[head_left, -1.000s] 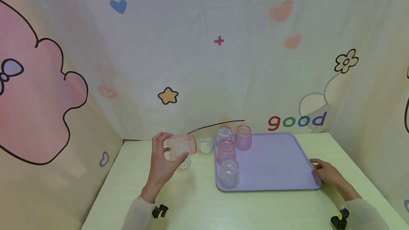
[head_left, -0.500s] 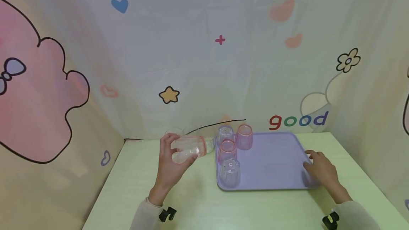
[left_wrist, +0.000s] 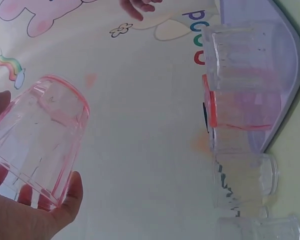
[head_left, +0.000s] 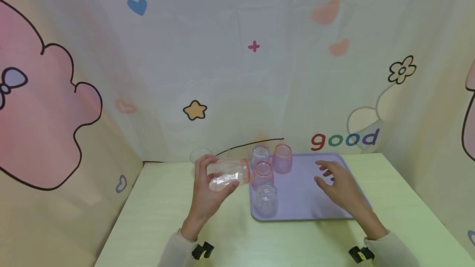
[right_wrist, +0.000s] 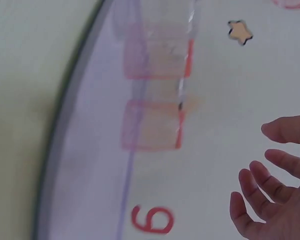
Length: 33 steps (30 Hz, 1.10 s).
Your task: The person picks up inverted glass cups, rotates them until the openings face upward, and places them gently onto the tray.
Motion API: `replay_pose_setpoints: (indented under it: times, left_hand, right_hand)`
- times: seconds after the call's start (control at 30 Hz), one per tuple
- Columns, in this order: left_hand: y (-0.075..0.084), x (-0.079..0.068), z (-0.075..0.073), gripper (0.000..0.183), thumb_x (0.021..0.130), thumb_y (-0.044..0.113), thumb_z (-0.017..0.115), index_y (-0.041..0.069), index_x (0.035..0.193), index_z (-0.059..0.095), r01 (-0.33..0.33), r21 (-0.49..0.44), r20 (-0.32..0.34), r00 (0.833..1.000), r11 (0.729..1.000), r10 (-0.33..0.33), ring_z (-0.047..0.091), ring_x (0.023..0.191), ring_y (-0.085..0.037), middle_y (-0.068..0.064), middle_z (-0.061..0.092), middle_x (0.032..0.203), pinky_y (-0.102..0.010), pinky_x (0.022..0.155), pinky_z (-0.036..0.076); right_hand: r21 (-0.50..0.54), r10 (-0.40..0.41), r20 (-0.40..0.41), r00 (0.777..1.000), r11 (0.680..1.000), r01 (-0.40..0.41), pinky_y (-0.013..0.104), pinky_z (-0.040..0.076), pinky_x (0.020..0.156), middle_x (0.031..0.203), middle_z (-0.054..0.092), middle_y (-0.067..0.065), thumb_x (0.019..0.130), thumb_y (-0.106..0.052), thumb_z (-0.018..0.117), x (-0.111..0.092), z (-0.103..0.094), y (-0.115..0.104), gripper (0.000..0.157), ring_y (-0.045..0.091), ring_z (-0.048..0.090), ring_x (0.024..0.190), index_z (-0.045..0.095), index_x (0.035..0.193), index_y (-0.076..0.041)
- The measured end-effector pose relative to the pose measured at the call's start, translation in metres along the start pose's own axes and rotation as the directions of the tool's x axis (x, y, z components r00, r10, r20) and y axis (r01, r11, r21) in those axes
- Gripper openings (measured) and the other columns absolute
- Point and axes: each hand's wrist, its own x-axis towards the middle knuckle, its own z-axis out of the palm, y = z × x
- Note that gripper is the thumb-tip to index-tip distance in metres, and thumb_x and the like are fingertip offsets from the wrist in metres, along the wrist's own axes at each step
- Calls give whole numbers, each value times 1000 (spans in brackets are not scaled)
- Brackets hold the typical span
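at the left we make out only the faint rim of a clear glass [head_left: 200, 150], mostly hidden behind the left hand [head_left: 205, 196]. that hand grips a pink-edged glass [head_left: 228, 169] above the table [head_left: 167, 205], just left of the purple tray [head_left: 302, 201]; it is tipped sideways, long axis roughly level, pink-edged end pointing right, though we cannot tell whether that end is mouth or base. the tray carries four more glasses [head_left: 266, 201] along its left side, two clear and two pink, some overlapping in our view. the right hand [head_left: 342, 186], fingers apart and loosely bent, hangs above the tray holding nothing, its wrist covering the near right corner.
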Motion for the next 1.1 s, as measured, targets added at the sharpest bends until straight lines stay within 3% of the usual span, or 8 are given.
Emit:
replay_pose_setpoints:
  times: [0.17, 0.3, 0.47, 0.6, 0.73, 0.83, 1.1]
  left_hand:
    - [7, -1, 8, 71, 74, 13, 85, 16, 132, 44, -3, -39, 11, 1000, 999, 3, 44, 126, -22, 0, 38, 139, -33, 98, 54]
    - [13, -2, 14, 69, 75, 12, 83, 14, 132, 44, -3, -84, 25, 1000, 996, 5, 43, 127, -23, 0, 38, 139, -40, 101, 53]
    - [19, -3, 23, 68, 76, 11, 81, 8, 132, 42, -7, -160, 43, 999, 987, 14, 43, 127, -24, -3, 38, 139, -49, 104, 49]
    - [23, -3, 30, 68, 77, 9, 80, 7, 132, 41, -20, -220, 67, 997, 975, 35, 42, 126, -24, -9, 37, 139, -44, 103, 51]
    - [28, -4, 34, 67, 79, 11, 79, 10, 133, 39, -12, -262, 104, 994, 965, 41, 45, 123, -25, -18, 37, 137, -37, 95, 57]
    - [31, -5, 38, 67, 81, 12, 79, 12, 134, 38, 6, -301, 127, 991, 954, 34, 46, 122, -31, -15, 41, 134, -37, 91, 58]
    - [36, -9, 47, 68, 82, 12, 77, 8, 135, 36, 34, -378, 166, 986, 925, 32, 43, 125, -38, -8, 41, 132, -36, 92, 58]
  right_hand:
    - [96, -64, -19, 998, 993, 65, 37, 58, 71, 106, 66, 7, 83, -10, 75, 6, 0, -33, 45, 21, 63, 90, 62, 125, -8]
    - [239, -81, 5, 997, 968, 77, 30, 60, 74, 110, 64, 4, 83, -9, 76, 7, 0, -55, 45, 20, 63, 94, 61, 126, -11]
    - [468, -125, 49, 991, 880, 88, 27, 61, 77, 120, 59, 1, 83, -4, 75, 8, -2, -82, 51, 14, 60, 103, 58, 131, -12]
    - [601, -190, 85, 978, 793, 102, 31, 61, 81, 132, 53, -1, 82, 0, 75, 8, -3, -97, 61, 7, 56, 113, 51, 137, -13]
    - [666, -259, 100, 961, 735, 129, 37, 60, 86, 140, 46, 0, 80, 1, 77, 8, -2, -109, 71, 5, 52, 122, 45, 142, -11]
    - [690, -296, 94, 950, 707, 153, 37, 60, 88, 144, 43, 4, 77, 2, 79, 8, 0, -115, 75, 8, 49, 127, 44, 143, -10]
    - [694, -330, 63, 942, 693, 197, 33, 59, 91, 147, 40, 10, 72, 1, 83, 7, 4, -125, 80, 12, 46, 130, 45, 141, -10]
